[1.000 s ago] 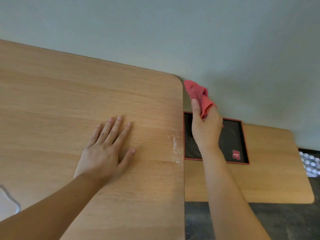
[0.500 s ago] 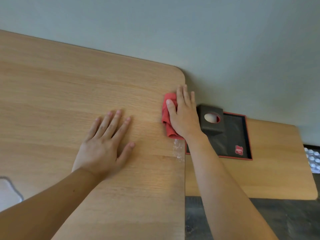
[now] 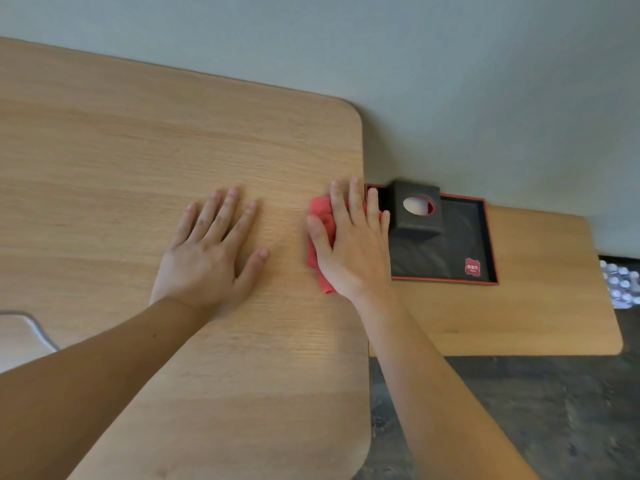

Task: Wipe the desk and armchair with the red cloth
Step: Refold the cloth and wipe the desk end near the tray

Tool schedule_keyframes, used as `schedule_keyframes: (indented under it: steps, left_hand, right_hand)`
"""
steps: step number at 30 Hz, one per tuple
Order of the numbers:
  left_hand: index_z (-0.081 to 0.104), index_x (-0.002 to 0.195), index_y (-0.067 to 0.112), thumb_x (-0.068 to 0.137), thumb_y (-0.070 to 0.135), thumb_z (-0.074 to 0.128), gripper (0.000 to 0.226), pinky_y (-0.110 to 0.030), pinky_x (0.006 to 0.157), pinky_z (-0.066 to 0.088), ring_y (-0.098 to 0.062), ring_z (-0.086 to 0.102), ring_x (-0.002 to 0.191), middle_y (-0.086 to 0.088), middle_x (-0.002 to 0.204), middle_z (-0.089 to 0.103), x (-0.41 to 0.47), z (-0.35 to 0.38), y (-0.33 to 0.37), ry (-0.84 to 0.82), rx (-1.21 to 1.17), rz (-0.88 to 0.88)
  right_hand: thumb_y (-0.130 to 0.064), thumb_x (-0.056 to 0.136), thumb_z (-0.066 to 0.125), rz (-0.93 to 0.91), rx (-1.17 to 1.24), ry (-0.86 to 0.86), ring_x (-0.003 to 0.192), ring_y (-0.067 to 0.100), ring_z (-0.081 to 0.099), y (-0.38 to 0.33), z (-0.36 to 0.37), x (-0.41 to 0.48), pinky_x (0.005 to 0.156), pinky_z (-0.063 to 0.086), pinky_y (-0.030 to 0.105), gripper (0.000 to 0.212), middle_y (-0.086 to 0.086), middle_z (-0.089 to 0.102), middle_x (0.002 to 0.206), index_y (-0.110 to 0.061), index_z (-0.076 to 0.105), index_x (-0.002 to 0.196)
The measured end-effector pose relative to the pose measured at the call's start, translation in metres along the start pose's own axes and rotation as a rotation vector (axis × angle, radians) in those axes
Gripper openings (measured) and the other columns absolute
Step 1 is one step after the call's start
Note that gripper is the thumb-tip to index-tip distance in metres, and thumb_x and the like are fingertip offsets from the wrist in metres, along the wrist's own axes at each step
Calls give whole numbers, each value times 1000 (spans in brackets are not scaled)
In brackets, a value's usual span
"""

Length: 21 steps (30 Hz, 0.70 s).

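at the counter right edge, right hand flat, pressing crumpled red cloth; black tissue box just beside; left hand flat, holding nothing.

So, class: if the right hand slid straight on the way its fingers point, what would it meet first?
The right hand, flat on the red cloth, points along the desk edge toward the wall. The wall likely comes first; the black box sits just right of that line.

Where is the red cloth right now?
The red cloth lies flat under the right hand near the desk's right edge, beside the black tray.
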State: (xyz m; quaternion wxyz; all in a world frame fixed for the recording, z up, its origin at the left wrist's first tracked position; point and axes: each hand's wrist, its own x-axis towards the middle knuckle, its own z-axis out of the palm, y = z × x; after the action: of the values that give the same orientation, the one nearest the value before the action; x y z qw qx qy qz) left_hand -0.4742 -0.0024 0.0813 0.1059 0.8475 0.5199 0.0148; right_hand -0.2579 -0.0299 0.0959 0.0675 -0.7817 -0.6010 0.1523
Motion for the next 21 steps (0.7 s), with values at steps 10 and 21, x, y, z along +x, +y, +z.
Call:
schedule_keyframes:
  steps: [10, 21]
  left_hand:
    - [11, 159, 24, 97, 66, 6, 75, -47, 125, 10, -21, 1, 155, -6, 167, 8, -1, -1, 0, 14, 3, 11]
    - [8, 160, 24, 97, 65, 9, 74, -47, 125, 7, -21, -3, 155, -5, 168, 5, -1, -2, -1, -7, -12, 11]
  right_hand:
    - [-76, 92, 14, 43, -124, 48, 155, 26, -8, -13, 19, -86, 124, 5, 54, 91, 6, 5, 168, -15, 9, 159]
    - [-59, 94, 38, 37, -132, 90, 153, 27, 17, -16, 45, -172, 118, 21, 59, 70, -2, 26, 165, -18, 39, 151]
